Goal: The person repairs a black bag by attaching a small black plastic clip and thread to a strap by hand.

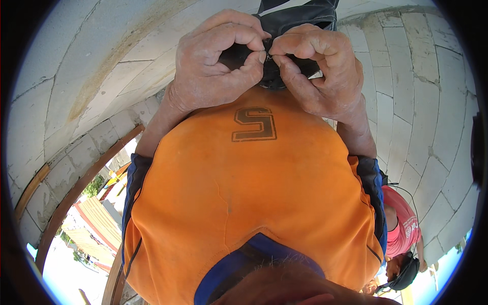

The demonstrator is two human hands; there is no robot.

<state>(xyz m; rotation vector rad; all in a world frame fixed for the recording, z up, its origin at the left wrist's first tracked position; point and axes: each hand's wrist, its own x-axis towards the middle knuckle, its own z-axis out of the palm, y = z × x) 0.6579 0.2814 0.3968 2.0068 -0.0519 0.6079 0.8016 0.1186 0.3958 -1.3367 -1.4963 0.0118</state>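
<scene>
Head view: left hand and right hand each hold a closed pinch grip on the black waist fastening below the orange shirt; fastening looks unfinished.

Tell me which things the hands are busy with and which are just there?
Busy with: left hand and right hand, both pinching the black cloth at the waist.
Just there: block wall, wooden window frame, another person in a pink shirt.

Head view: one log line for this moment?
left hand: pinching black item | right hand: pinching same item | place: above orange shirt | behind: block wall
</scene>
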